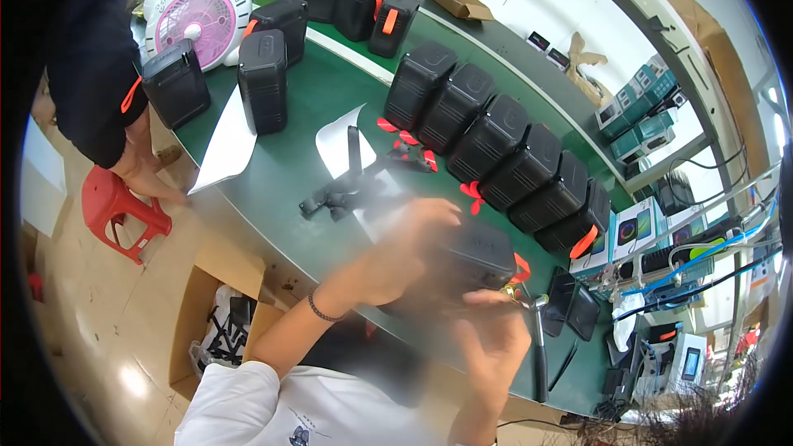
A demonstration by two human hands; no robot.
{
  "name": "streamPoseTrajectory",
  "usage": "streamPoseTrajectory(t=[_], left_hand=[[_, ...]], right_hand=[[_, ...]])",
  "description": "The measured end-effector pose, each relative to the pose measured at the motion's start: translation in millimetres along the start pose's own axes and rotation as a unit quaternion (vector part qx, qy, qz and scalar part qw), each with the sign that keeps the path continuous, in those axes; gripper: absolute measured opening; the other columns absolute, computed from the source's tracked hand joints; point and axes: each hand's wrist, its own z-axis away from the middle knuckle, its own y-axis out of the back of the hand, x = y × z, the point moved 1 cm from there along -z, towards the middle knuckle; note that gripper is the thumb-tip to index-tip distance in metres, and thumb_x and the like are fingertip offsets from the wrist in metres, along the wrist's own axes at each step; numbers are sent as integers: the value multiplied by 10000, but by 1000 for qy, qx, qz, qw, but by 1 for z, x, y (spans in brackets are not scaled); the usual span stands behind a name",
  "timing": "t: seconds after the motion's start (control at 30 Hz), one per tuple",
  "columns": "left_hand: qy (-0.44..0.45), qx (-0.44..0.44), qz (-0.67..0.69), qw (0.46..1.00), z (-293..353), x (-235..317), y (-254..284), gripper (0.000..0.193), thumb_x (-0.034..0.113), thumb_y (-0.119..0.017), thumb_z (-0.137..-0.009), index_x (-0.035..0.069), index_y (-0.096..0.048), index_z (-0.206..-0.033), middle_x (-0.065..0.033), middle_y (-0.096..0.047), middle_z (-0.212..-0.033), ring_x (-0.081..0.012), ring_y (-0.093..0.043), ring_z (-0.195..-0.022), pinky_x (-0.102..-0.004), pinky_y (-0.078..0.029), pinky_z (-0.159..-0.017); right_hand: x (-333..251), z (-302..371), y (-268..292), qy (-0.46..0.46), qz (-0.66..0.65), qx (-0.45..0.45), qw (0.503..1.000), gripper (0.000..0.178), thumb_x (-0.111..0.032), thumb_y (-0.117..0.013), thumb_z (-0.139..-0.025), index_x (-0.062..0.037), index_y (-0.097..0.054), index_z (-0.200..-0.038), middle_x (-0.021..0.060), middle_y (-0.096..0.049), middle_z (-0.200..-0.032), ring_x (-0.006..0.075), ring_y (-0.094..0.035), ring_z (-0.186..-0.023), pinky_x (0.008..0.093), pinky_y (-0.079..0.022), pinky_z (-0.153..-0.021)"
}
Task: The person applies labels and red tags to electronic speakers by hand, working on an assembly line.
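A black box-shaped case (479,252), probably a portable speaker, is between my hands over the near edge of the green table. My left hand (413,239) grips its left side, the fingers curled and partly smeared. My right hand (493,334) holds its near right corner with fingertips and thumb, beside an orange-red strap (520,268). A small gold-coloured thing shows by those fingertips, too small to name. Left of the case lies a pile of black plastic strips (334,196). Beyond it are several red pieces (405,139). A hammer (539,351) lies right of my right hand.
Several matching black cases (487,140) stand in a row across the table (318,99); more stand far left near a pink-and-white fan (198,21). A cardboard box (216,277) and red stool (124,206) are on the floor. Another person (95,58) stands at left.
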Motion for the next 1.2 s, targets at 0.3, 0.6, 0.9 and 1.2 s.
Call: streamPoseTrajectory(t=[0.3, 0.6, 0.9, 1.2], left_hand=[[3, 12, -4, 1000, 4, 1, 1, 857, 777, -394, -977, 51, -412, -1431, -219, -392, -1449, -319, -426, -1363, -461, -323, -1162], [-25, 12, -9, 1000, 4, 1, 1, 761, 695, -350, -1032, 44, -442, -1416, -234, -414, -1447, -335, -418, -1365, -468, -300, -1171], [-39, 13, 10, 999, 6, -3, 1, 597, 482, -412, -1025, 39, -467, -1422, -224, -431, -1478, -353, -434, -1360, -475, -319, -1162], [-54, 16, 7, 998, 9, -6, 3, 506, 315, -503, -1012, 39, -492, -1436, -209, -445, -1507, -376, -461, -1355, -483, -341, -1151]], right_hand=[[-9, -5, -31, -37, -323, 273, 906, 829, 87, -789, -804, -129, -300, -1438, 169, -666, -1051, 265, -734, -868, 361, -621, -821], [8, -3, -26, 2, -298, 214, 930, 459, 81, -759, -855, -59, -474, -1187, 158, -638, -1018, 193, -675, -784, 318, -622, -713], [-4, -7, -16, -8, -213, 181, 960, 224, 136, -721, -853, 39, -595, -1011, 174, -605, -1021, 204, -680, -764, 339, -649, -694], [-8, -10, -8, -24, -222, 152, 963, 206, 142, -723, -845, 54, -611, -993, 174, -632, -954, 200, -686, -734, 330, -642, -706]])
